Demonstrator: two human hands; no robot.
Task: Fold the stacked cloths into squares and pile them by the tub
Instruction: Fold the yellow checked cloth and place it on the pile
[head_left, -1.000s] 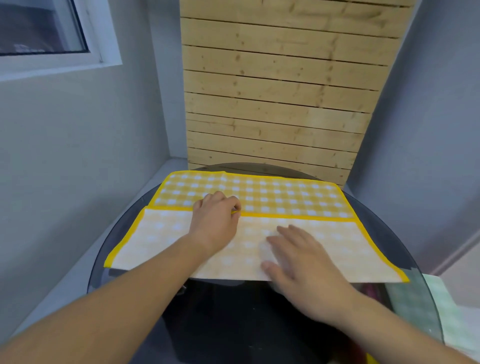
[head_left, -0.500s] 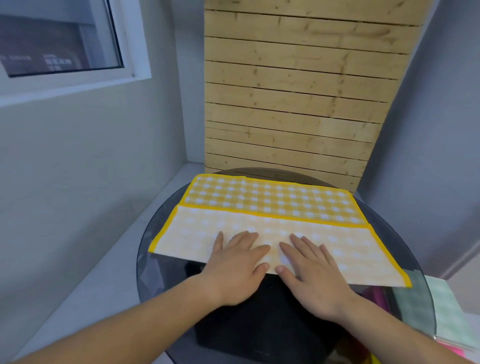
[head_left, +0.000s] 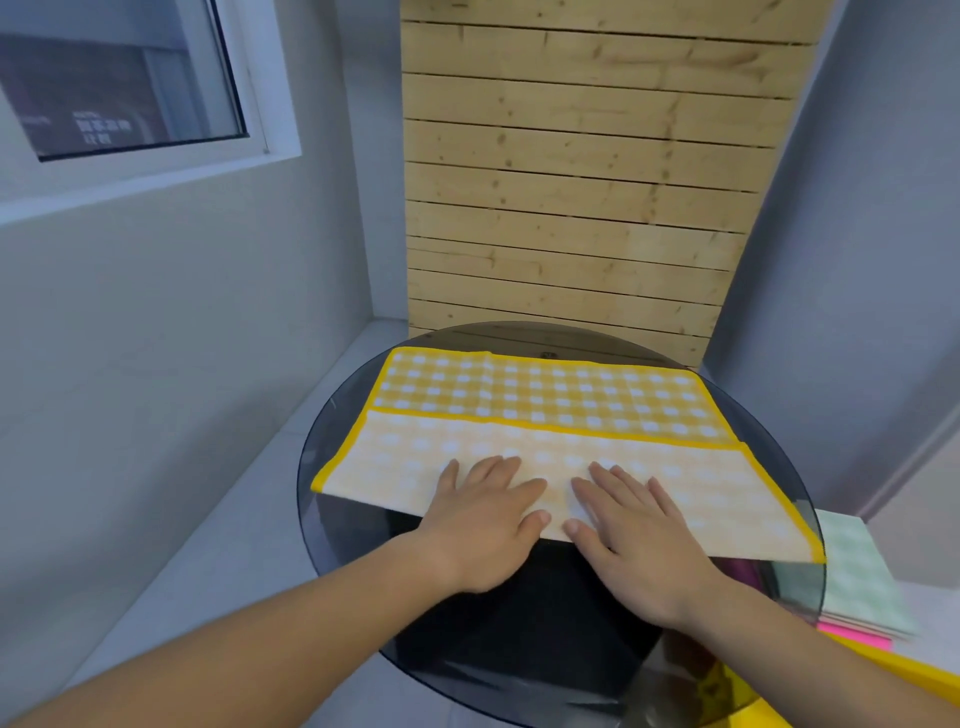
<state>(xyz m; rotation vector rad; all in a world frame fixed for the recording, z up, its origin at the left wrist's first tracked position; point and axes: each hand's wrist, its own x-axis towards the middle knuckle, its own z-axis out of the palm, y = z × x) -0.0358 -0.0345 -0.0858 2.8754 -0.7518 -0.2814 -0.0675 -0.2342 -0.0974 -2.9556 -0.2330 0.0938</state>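
On the round glass table (head_left: 332, 467) the yellow checked cloth (head_left: 545, 400) lies with its long axis running left to right, its near flap folded up over the middle. Both the left hand (head_left: 483, 519) and the right hand (head_left: 628, 525) rest open and flat, side by side, on that flap's near fold, so either end is about equally reachable for the next fold. No brand or label shows on the cloth, and the writing in the window (head_left: 104, 124) is too blurred to read.

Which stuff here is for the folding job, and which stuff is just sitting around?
For the job:
- yellow checked cloth, folded partway
- left hand and right hand, both flat on it
- stacked cloths at the right
- yellow tub, only partly in view

Just there:
- round glass table
- wooden slat panel
- window
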